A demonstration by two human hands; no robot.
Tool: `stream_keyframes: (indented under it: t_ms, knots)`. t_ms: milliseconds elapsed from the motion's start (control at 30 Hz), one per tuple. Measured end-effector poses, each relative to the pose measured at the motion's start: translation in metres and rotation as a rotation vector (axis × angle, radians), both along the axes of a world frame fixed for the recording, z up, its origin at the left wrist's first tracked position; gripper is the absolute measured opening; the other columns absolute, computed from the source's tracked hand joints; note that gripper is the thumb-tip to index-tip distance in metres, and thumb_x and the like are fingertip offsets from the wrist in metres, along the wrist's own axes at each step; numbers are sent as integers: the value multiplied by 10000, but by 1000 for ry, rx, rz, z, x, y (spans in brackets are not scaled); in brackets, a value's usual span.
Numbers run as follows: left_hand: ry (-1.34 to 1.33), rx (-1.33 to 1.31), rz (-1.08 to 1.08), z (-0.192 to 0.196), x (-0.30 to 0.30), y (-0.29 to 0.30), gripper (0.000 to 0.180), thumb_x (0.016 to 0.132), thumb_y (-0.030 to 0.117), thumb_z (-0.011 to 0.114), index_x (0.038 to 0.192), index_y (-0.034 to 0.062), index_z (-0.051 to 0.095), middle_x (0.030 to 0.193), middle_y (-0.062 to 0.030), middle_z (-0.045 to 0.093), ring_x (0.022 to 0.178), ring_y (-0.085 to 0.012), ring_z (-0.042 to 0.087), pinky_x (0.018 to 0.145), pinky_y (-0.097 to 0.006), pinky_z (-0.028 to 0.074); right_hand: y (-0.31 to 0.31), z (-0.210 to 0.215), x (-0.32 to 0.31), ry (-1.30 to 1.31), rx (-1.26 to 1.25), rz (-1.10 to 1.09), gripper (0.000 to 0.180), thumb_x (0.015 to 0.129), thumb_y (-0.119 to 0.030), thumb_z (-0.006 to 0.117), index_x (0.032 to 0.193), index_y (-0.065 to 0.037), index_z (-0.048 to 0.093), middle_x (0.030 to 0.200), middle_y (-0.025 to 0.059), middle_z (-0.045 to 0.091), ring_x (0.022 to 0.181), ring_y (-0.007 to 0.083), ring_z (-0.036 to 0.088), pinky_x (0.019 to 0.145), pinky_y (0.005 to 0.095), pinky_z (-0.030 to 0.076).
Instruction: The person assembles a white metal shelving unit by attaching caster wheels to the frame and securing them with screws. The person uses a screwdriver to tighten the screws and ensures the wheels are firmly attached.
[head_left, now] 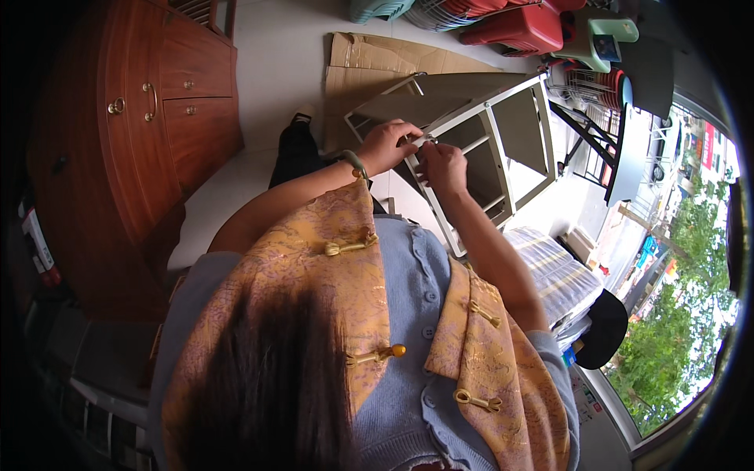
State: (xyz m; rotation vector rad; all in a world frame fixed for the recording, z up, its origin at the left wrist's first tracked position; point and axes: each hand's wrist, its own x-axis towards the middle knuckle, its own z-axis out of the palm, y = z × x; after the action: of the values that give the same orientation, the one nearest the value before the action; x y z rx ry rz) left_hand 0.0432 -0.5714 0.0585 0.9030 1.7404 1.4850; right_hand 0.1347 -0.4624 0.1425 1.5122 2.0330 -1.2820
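Observation:
A white metal frame with grey panels stands tilted in front of me, one of its corners close to my body. At that corner both hands come together. My left hand has its fingers bent, with thumb and fingertips by the corner. From the other side my right hand is closed in a pinch against the frame bar. Between the fingertips sits a small shiny metal piece, too small to name. What each hand grips is mostly hidden by the fingers.
Flattened cardboard lies beneath and behind the frame. A wooden cabinet with brass handles stands at left. Red stools are stacked at the far side. A striped cushion is at right, near a window. A dark-clad leg shows at left.

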Motion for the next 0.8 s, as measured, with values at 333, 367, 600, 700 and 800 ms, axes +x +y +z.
stream_keyframes:
  t_ms: [333, 367, 600, 700, 800]
  knots:
    - [148, -103, -16, 36, 22, -23, 156, 829, 185, 641, 880, 41, 613, 856, -130, 643, 780, -336, 634, 672, -402, 502, -12, -3, -3, 145, 17, -167, 323, 911, -252, 574, 824, 59, 585, 670, 135, 643, 514, 171, 629, 444, 282, 513]
    - [156, -97, -9, 32, 21, -20, 155, 835, 178, 635, 865, 33, 590, 822, -146, 641, 786, -350, 630, 681, -412, 501, -12, -3, -3, 151, 8, -168, 322, 892, -264, 601, 832, 51, 569, 670, 139, 645, 506, 156, 626, 441, 278, 503]
    - [244, -110, 34, 32, 15, -16, 128, 807, 154, 650, 854, 36, 638, 802, -157, 641, 757, -357, 624, 671, -417, 499, -3, 20, 1, 147, 729, 562, 340, 731, -304, 719, 870, -12, 612, 846, 130, 605, 884, 326, 590, 732, 390, 484]
    - [244, -109, 7, 29, 10, -15, 110, 793, 154, 660, 827, 51, 675, 775, -157, 635, 744, -355, 622, 670, -417, 500, 3, 31, -5, 70, 820, 929, 195, 733, -242, 673, 792, -57, 657, 857, 96, 592, 903, 283, 569, 737, 356, 470]
    - [276, -139, -3, 35, 7, -13, 102, 800, 144, 660, 843, 54, 679, 753, -165, 634, 734, -347, 625, 663, -413, 502, 10, 19, -13, -5, 975, 1218, 178, 752, -267, 661, 761, -90, 676, 870, 80, 595, 897, 234, 579, 726, 360, 470]
